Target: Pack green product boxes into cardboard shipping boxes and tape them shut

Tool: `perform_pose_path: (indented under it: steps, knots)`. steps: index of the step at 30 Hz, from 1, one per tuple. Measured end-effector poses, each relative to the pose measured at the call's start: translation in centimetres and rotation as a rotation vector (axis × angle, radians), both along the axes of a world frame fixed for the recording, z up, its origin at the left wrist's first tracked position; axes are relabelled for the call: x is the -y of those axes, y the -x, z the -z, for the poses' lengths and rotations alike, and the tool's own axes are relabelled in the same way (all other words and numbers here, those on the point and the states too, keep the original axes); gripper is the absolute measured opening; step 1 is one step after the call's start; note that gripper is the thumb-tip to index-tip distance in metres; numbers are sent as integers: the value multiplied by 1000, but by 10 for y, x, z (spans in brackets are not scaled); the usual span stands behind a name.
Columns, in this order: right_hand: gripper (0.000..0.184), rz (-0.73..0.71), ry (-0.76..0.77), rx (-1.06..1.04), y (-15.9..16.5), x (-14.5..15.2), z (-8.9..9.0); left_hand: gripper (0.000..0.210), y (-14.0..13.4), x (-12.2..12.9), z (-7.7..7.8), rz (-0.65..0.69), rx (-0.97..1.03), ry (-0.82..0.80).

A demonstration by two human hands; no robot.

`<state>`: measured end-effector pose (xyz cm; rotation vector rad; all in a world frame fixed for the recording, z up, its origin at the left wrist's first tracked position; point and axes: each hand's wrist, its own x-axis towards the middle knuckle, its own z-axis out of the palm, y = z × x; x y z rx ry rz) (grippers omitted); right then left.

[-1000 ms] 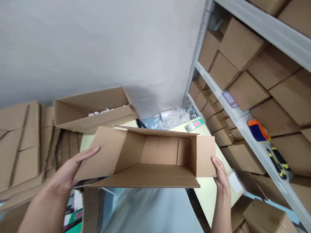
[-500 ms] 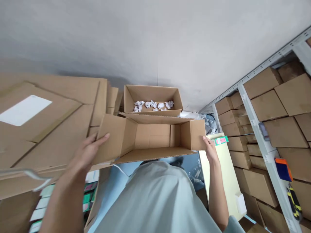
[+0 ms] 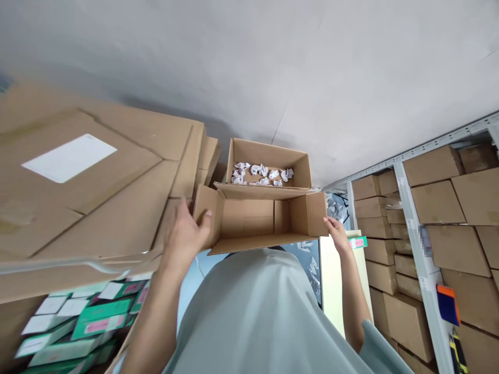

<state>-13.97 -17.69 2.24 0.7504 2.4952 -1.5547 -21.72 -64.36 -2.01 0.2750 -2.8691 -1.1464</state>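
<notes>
In front of my body is a brown cardboard carton (image 3: 249,224), open at the top and with nothing visible inside. My right hand (image 3: 336,235) pinches the edge of its right end flap (image 3: 317,214) between thumb and fingers. At the other end my left hand (image 3: 186,228) is spread, fingers outside the left flap (image 3: 207,208) and thumb over its inner side; the fingers are slightly blurred. Just behind stands a second open carton (image 3: 268,151) against the wall, with several crumpled white paper pieces (image 3: 260,170) on its bottom.
Large folded cardboard sheets (image 3: 132,202) fill the left side. Below them lie several green and white packages (image 3: 99,317). On the right, a metal shelf rack (image 3: 409,208) holds stacked brown boxes (image 3: 432,203). A pale yellow board (image 3: 331,280) lies under my right arm.
The left flap now stands more upright than before, and my left hand has moved inward and spread its fingers. My right hand keeps its pinch. The camera view has shifted and tilted.
</notes>
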Motion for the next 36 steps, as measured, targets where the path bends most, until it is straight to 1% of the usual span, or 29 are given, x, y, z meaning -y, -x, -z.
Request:
perform_pose_path:
  steps: [1,2,3,4,5,7,10,11,14,16,17,19,22,24,26,29,32,34,36]
  knots:
    - [67,-38,-5,7,3,-3,-2,83,6,-8,-10,-19,-50,27]
    - [67,-62,-7,8,7,-7,-3,84,14,-18,-19,0,-107,38]
    - [68,-73,-10,5,12,-11,-5,81,23,-27,-26,56,-158,40]
    - [70,-74,-18,-1,18,-16,-6,78,34,-37,-30,140,-199,42]
    - [72,-72,-33,-9,25,-21,-8,73,45,-45,-30,218,-220,52]
    - [74,-75,-89,-34,42,-30,-14,59,66,-59,-25,313,-217,105]
    - [67,-129,-162,-118,75,-43,-30,26,89,-70,-10,348,-197,197]
    - [64,-160,-175,-152,89,-45,-36,21,94,-71,-6,350,-196,222]
    - [53,-310,-197,-223,139,-42,-50,28,98,-73,-1,354,-170,293]
    - [46,-463,-202,-229,179,-31,-50,30,95,-73,-1,346,-146,338]
    - [42,-551,-211,-215,201,-23,-47,30,93,-73,-2,342,-137,355]
    - [38,-731,-262,-151,243,-1,-36,29,89,-74,-2,326,-131,377]
    - [37,-984,-420,9,296,37,-6,26,84,-75,-2,294,-130,374]
    - [39,-1142,-548,149,318,63,17,25,82,-76,-2,274,-123,341]
    - [44,-1253,-656,295,329,84,40,21,82,-76,-1,247,-118,301]
    - [46,-1302,-730,416,332,108,70,17,80,-76,-1,227,-159,271]
    - [44,-1315,-761,473,331,117,98,17,74,-73,1,227,-240,270]
    - [44,-1328,-758,479,331,117,114,19,69,-71,2,222,-267,268]
    - [51,-1329,-730,409,331,115,128,21,64,-69,2,226,-267,265]
